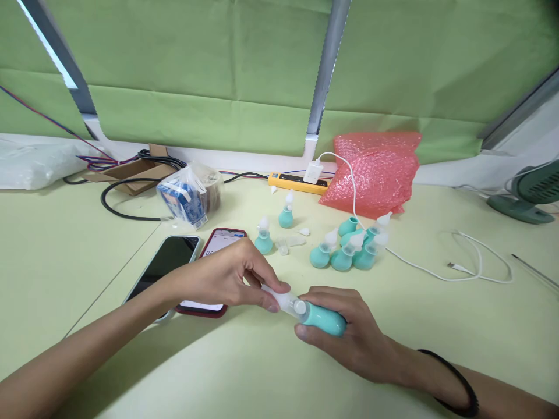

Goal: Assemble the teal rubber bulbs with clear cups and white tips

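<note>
My right hand (349, 326) is wrapped round the teal bulb of a nasal aspirator (324, 319), which lies tilted above the table. My left hand (248, 276) pinches the aspirator's white tip between thumb and finger. A clear collar joins tip and bulb between my hands. Beyond them stand similar teal aspirators: one (264, 240) near my left hand, another (286, 216) farther back, and a cluster (343, 256) to the right. Loose clear parts (290, 243) and a small white tip (304, 231) lie between these.
Two phones, one dark-screened (168, 262) and one red-cased (203, 308), lie under and beside my left forearm. Farther back are a bagged blue box (183, 201), a yellow power strip (283, 181), pink bubble wrap (375, 171) and a white cable (419, 272). A green fan (519, 209) stands right.
</note>
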A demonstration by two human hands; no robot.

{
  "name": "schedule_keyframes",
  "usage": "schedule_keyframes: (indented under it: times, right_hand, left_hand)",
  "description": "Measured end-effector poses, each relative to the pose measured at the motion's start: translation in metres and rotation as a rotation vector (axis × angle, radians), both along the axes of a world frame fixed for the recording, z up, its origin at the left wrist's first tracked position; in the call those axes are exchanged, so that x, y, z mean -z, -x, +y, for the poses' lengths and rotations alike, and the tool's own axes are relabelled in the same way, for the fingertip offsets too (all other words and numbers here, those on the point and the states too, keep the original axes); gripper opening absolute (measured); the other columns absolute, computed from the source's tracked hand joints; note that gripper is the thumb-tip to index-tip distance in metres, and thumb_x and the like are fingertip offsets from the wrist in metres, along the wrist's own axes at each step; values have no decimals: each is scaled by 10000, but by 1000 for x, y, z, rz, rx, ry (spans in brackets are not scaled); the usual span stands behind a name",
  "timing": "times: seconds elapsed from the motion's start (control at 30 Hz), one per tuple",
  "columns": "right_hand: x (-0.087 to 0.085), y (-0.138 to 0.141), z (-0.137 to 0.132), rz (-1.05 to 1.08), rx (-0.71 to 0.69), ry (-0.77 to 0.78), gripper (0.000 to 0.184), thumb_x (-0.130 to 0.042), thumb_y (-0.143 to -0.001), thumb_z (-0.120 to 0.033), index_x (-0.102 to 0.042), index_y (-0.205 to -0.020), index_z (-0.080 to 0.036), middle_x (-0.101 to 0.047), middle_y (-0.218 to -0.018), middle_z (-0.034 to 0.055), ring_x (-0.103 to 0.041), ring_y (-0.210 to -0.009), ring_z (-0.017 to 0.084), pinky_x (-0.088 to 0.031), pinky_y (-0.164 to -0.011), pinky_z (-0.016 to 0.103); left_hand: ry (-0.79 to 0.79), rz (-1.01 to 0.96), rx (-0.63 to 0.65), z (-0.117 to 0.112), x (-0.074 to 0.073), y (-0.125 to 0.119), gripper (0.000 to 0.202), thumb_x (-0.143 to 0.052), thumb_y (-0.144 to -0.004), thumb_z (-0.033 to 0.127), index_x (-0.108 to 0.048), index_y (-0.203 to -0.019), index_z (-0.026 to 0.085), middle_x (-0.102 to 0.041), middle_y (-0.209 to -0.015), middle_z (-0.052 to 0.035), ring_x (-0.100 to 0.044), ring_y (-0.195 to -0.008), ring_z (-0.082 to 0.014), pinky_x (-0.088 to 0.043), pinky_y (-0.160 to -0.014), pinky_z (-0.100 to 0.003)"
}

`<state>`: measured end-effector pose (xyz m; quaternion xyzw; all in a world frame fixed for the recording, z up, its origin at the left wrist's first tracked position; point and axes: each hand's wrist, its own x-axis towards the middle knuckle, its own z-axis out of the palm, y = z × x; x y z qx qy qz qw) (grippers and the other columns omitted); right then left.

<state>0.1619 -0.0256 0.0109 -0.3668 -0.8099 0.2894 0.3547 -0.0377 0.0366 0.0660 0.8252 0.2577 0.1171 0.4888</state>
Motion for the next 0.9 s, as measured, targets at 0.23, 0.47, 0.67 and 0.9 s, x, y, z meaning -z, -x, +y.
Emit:
schedule_keyframes:
  times: [0.23,0.47,0.67,0.9]
  right_hand:
    - [0,0,0,-16,3,32,177,-518,-760,-294,-497,-622,-187,-415,-532,-19,-380,-498,102,-331,-483,227]
    - [-1,2,-1,-32,10,117,220,-527,-763,-285,-430,-594,-183,-381,-540,-30,-363,-505,95,-309,-494,224]
    - [-1,3,-1,-44,8,100,163,-529,-764,-270,-481,-642,-174,-412,-556,-22,-381,-515,97,-316,-500,225]
    - [1,3,2,-31,108,-49,54,-555,-731,-221,-542,-746,-171,-508,-592,5,-451,-524,114,-372,-491,234]
  left_hand:
    - [89,-11,-8,3,4,-2,96,-640,-663,142,-698,-737,125,-675,-651,-15,-587,-591,-111,-465,-555,-163]
    - [125,-21,-28,5,9,-2,90,-651,-649,141,-694,-716,99,-672,-622,-23,-592,-597,-109,-454,-538,-138]
    - [123,-28,-32,2,10,-3,113,-655,-638,133,-693,-734,86,-675,-633,-25,-546,-519,-77,-428,-485,-127]
    - [-41,-67,-113,-3,7,-3,178,-639,-645,149,-678,-813,105,-686,-733,-40,-589,-603,-97,-470,-559,-146]
